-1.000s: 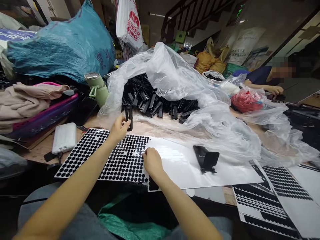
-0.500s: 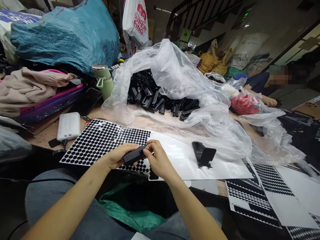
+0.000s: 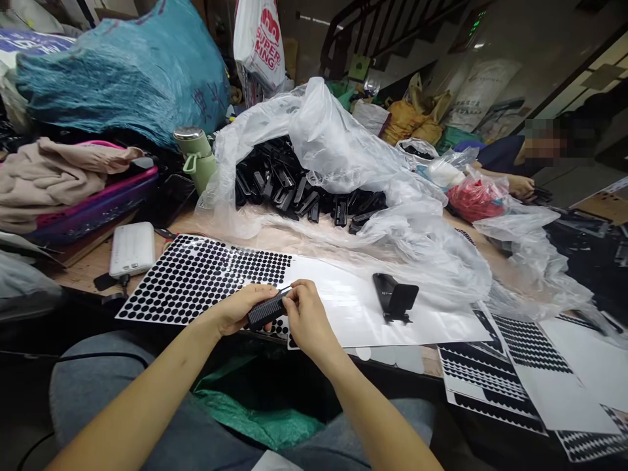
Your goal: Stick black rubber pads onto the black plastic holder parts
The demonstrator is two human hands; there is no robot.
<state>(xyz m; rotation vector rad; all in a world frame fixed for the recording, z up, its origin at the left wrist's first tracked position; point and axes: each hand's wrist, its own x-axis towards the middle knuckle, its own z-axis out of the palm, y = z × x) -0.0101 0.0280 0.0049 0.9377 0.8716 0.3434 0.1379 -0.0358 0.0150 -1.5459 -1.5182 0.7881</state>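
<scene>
My left hand [image 3: 241, 310] is closed round a black ribbed part [image 3: 265, 312] above the front edge of a sheet of black round stickers [image 3: 186, 281]. My right hand [image 3: 305, 315] pinches at the part's right end, where a thin light-edged piece shows between the fingers; what exactly it grips is too small to tell. To the right, a black folded stand [image 3: 395, 297] rests on a white sheet [image 3: 343, 314]. Behind my hands, many similar black parts [image 3: 282, 186] lie in an open clear plastic bag [image 3: 343, 137].
A white power bank [image 3: 132, 250] with a cable lies at the left, near a green flask [image 3: 196, 157] and a basket with cloth [image 3: 83, 203]. Patterned sticker sheets [image 3: 490, 379] overhang the front right edge. Another person's hand [image 3: 523, 188] is at the far right.
The view has shifted slightly. The thin piece at the part's right end shows more clearly beside my right fingers. The other person's hand has risen and now holds something dark.
</scene>
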